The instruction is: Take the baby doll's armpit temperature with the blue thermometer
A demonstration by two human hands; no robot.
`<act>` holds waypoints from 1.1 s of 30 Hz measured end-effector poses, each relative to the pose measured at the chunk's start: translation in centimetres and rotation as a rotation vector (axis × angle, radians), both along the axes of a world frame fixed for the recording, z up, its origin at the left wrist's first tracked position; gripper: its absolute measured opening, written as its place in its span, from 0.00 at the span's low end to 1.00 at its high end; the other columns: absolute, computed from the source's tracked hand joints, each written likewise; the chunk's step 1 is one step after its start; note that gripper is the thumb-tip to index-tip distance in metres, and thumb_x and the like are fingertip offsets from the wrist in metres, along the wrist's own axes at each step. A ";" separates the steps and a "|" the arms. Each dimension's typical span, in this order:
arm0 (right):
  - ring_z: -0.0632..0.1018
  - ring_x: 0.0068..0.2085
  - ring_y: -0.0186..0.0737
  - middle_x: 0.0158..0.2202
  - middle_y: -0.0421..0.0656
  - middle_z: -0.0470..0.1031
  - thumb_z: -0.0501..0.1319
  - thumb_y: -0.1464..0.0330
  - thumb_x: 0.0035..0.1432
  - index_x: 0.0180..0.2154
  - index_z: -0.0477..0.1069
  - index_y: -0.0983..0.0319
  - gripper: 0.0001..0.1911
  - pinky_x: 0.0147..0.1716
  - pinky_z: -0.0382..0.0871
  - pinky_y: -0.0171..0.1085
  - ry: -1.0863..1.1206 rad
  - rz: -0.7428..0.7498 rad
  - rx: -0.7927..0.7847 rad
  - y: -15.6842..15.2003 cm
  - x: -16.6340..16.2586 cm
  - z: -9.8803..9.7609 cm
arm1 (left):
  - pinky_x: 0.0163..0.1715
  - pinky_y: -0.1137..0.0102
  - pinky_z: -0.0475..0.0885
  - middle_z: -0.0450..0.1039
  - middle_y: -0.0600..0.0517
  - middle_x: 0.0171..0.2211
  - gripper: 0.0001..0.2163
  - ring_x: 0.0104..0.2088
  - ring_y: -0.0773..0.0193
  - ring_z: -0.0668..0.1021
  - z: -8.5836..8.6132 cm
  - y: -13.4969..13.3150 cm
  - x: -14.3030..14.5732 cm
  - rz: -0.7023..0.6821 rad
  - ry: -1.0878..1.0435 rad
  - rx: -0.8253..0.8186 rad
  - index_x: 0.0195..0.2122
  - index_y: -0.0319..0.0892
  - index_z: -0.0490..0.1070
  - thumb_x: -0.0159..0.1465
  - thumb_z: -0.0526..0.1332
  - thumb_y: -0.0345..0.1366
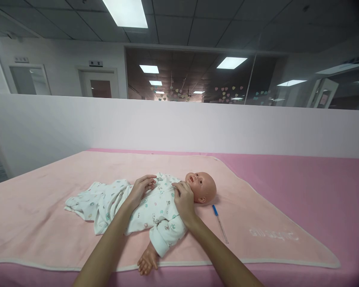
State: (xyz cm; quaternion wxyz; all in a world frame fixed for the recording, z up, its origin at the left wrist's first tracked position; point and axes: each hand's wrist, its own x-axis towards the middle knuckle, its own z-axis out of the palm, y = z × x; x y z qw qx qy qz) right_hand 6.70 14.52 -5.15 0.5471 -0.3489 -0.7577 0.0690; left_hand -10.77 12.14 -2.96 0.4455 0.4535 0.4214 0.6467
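A baby doll (204, 188) lies on its back with its head toward the right. It wears a white long-sleeved romper (155, 207) with small coloured prints, whose loose leg part (107, 199) spreads out to the left. My left hand (143, 188) rests over the doll's chest, its fingers bent but apart at the fabric. Near the doll's neck, my right hand (184, 198) has thumb and fingers closed on the romper's upper front. The doll's near arm sticks out of its sleeve toward me, showing its bare hand (148, 261). Its other arm is hidden.
A pen with a blue cap (220, 223) lies right of the doll on a peach blanket (257, 211) with a pale edge. Beneath is a pink table cover (317, 191). A low white partition (197, 127) rises behind, with windows and doors beyond it.
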 end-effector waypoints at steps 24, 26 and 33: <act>0.69 0.37 0.37 0.34 0.45 0.68 0.46 0.78 0.52 0.48 0.63 0.62 0.22 0.38 0.65 0.37 -0.122 -0.118 0.012 0.5 -0.2 -0.3 | 0.30 0.74 0.67 0.69 0.51 0.26 0.12 0.28 0.69 0.72 -0.2 0.1 0.0 0.018 0.023 0.018 0.32 0.38 0.72 0.49 0.61 0.38; 0.69 0.35 0.38 0.32 0.45 0.69 0.45 0.79 0.52 0.45 0.66 0.62 0.20 0.36 0.65 0.37 -0.192 -0.153 0.069 0.7 0.0 -0.4 | 0.30 0.74 0.67 0.69 0.51 0.26 0.12 0.28 0.68 0.72 -0.1 0.0 0.0 0.017 0.024 0.023 0.32 0.37 0.72 0.49 0.61 0.38; 0.69 0.32 0.38 0.29 0.44 0.71 0.47 0.78 0.53 0.35 0.70 0.61 0.15 0.31 0.62 0.36 -0.311 -0.154 0.198 1.4 0.5 -0.5 | 0.31 0.74 0.67 0.69 0.51 0.26 0.12 0.28 0.68 0.72 0.2 -0.3 0.2 0.018 0.035 0.017 0.32 0.38 0.72 0.48 0.61 0.38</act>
